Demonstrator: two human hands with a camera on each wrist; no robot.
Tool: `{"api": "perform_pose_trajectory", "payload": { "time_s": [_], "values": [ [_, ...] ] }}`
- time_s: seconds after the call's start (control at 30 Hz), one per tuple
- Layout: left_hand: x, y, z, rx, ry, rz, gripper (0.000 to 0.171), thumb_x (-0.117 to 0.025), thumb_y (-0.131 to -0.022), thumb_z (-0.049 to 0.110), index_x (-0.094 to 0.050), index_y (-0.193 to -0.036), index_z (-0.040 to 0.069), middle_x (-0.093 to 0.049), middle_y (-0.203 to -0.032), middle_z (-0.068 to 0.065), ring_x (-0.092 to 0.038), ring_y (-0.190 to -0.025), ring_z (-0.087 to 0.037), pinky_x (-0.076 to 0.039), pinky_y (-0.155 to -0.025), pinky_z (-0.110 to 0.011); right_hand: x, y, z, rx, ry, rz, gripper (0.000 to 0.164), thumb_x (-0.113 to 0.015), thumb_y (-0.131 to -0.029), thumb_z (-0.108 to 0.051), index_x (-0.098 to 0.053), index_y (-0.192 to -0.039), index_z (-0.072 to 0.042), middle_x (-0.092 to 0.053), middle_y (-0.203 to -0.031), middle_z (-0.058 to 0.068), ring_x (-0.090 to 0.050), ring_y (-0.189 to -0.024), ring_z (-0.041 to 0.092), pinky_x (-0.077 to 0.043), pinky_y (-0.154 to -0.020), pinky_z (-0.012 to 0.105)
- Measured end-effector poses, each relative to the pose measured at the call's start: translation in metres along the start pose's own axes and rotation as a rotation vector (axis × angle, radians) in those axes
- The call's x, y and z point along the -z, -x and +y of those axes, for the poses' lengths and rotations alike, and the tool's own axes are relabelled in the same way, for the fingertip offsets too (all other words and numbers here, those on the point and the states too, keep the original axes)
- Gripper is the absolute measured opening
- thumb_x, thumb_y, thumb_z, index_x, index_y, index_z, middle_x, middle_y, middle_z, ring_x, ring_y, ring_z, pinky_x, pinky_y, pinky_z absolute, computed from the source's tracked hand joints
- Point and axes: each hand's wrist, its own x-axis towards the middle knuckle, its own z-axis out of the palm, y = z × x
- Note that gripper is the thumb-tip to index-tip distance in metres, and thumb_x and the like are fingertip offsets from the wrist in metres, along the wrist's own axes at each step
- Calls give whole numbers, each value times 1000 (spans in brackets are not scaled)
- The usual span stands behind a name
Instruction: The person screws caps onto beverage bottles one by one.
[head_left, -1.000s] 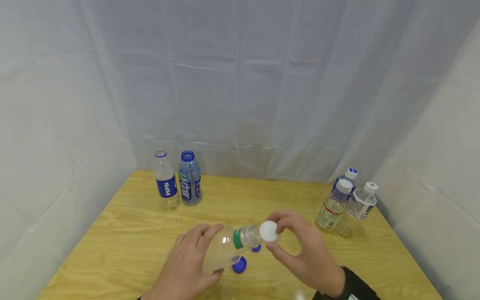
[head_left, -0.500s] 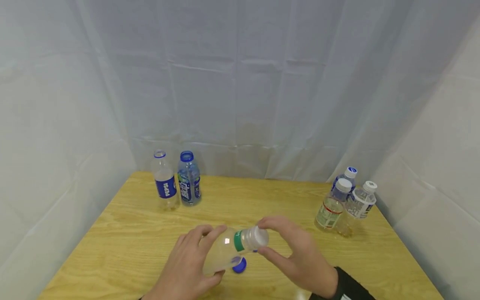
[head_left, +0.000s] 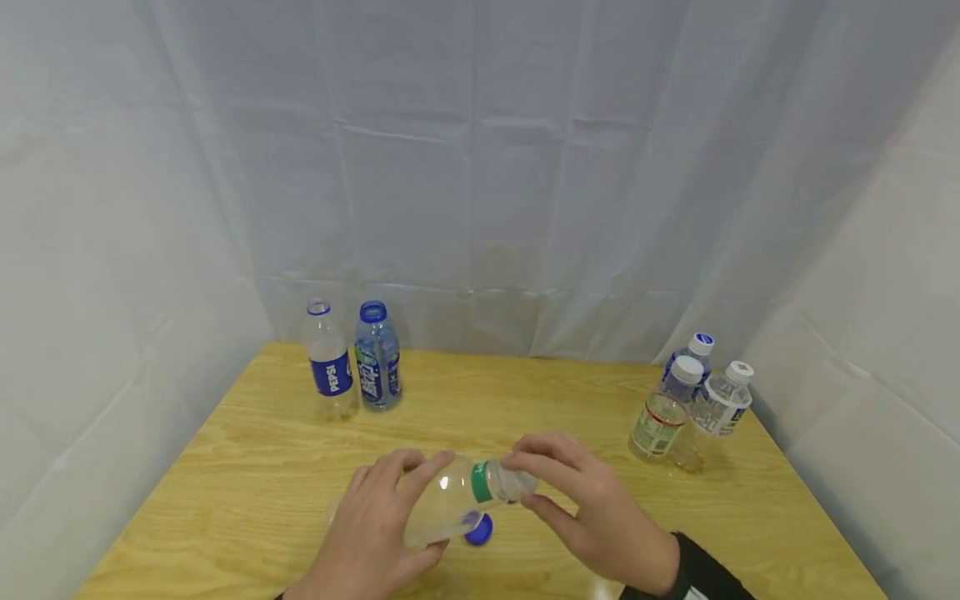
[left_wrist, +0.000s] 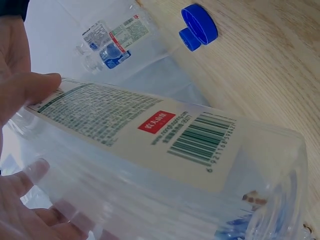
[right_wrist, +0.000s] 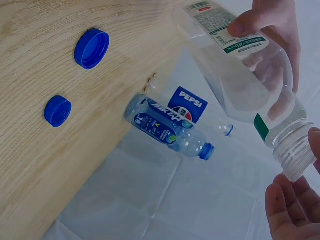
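Observation:
My left hand (head_left: 375, 525) grips a clear plastic bottle (head_left: 442, 504) round its body, fingers over the top and thumb below. The bottle lies tilted, neck to the right, with a green band by its shoulder and a label (left_wrist: 150, 127) bearing a barcode. At the mouth, the thumb and fingers of my right hand (head_left: 596, 512) hold a whitish cap (head_left: 519, 485), which sits over the neck. Below the bottle, a larger blue cap (right_wrist: 92, 48) and a smaller blue cap (right_wrist: 58, 111) lie on the table; the bottle and hand mostly hide the smaller one in the head view.
At the back left stand an uncapped Pepsi bottle (head_left: 331, 371) and an uncapped blue bottle (head_left: 378, 362). Three capped bottles cluster at the right, the nearest with a green label (head_left: 658, 427). Pale sheeting (head_left: 480, 208) encloses the wooden table (head_left: 225, 467).
My right hand has brought the white cap left onto the bottle's mouth, and its fingers have shifted further over the cap. The left hand and bottle have barely moved.

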Motion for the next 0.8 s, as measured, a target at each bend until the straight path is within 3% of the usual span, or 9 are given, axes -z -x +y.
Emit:
{"api": "perform_pose_trajectory", "payload": {
  "time_s": [0.27,0.43,0.63,0.8],
  "values": [
    [1,-1,-1,-22,14,3,101,-85,-59,49,-28,-143,51,-47,-117,11,-47,-102,-8,-42,-87,-32,1,3,4,20,-20,8,62,-76,-74,6,-57,-129,-16,-53,-131,1,-53,-118,19,-47,-95,23],
    [-1,-1,-1,-53,6,36,102,-86,-57,49,-31,-143,48,-49,-117,11,-49,-100,-7,-42,-83,-30,2,3,3,19,-32,-8,57,-75,-78,0,-56,-129,-15,-54,-130,1,-54,-117,18,-47,-94,22],
    [-1,-1,1,-61,8,28,102,-87,-56,48,-33,-142,49,-49,-119,10,-49,-102,-8,-43,-85,-31,1,3,2,-27,-15,-19,45,-70,-87,-16,-54,-129,-15,-57,-117,-5,-57,-98,6,-49,-82,15],
    [-1,-1,5,-93,3,29,103,-87,-56,46,-31,-143,49,-47,-120,10,-49,-106,-9,-43,-88,-34,0,5,4,-97,31,-23,29,-68,-89,-24,-58,-116,-17,-57,-98,-11,-52,-81,2,-47,-69,13]
  ]
}}
